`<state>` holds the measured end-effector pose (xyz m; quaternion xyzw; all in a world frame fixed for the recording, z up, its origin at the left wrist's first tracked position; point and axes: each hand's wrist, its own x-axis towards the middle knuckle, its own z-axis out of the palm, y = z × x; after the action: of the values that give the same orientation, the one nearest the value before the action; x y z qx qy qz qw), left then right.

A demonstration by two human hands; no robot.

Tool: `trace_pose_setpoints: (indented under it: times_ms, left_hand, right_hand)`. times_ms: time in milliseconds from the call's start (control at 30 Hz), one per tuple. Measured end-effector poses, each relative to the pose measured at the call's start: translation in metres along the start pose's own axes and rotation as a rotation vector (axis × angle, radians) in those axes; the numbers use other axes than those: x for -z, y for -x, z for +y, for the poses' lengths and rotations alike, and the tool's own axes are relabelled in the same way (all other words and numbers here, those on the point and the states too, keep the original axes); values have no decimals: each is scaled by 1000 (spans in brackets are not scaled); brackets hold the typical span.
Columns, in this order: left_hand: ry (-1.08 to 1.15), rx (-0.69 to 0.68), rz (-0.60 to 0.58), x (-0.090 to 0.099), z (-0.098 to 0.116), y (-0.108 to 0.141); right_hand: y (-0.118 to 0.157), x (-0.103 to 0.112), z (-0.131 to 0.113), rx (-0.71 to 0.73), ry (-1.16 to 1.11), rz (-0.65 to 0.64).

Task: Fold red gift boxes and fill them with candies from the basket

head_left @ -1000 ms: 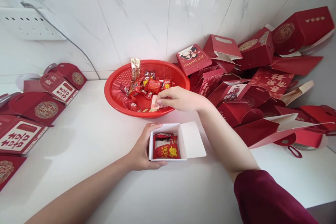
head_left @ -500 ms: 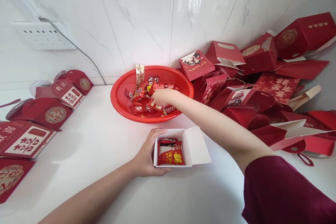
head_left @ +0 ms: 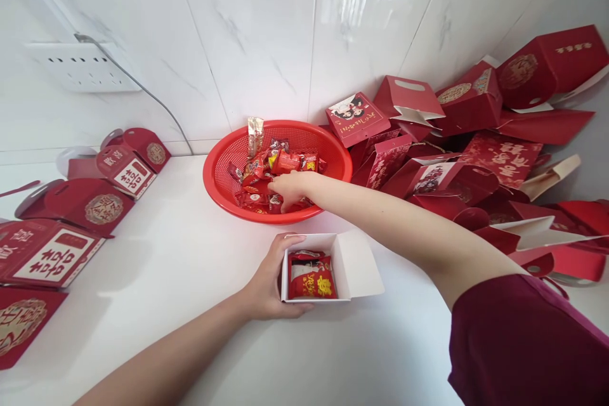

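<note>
My left hand (head_left: 269,285) is wrapped round the left side of a small white-lined box (head_left: 365,265) with its lid flap folded out to the right. Inside the box lies a red candy packet (head_left: 311,278) with yellow lettering. Beyond the box, a red plastic basket (head_left: 219,200) holds several wrapped candies (head_left: 257,168). My right hand (head_left: 292,187) reaches down into its front part, fingers apart and touching the candies there. The fingertips are partly lost among the wrappers, and I see nothing clearly gripped. A gold wrapper (head_left: 255,133) stands against the basket's back wall.
Folded red gift boxes (head_left: 104,203) stand in a row on the left. A large heap of red boxes (head_left: 504,155) fills the right side. Behind is a tiled wall (head_left: 261,32) with a power strip (head_left: 85,66) and a grey cable (head_left: 157,101).
My right hand has moved slightly down and nearer within the basket, and its fingers look more spread. The left hand keeps hold of the box. The view has shifted slightly.
</note>
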<state>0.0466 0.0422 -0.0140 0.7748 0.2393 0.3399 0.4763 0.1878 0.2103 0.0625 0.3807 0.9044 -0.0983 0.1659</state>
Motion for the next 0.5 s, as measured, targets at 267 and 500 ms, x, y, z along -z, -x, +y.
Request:
trace_pose_setpoints:
  times_ms: [267, 500]
  left_hand:
    - [-11, -2, 2, 0, -3, 1]
    - [-22, 10, 0, 0, -2, 2]
  right_hand:
    - [4, 5, 0, 26, -24, -91]
    - [-3, 28, -15, 197, -88, 89]
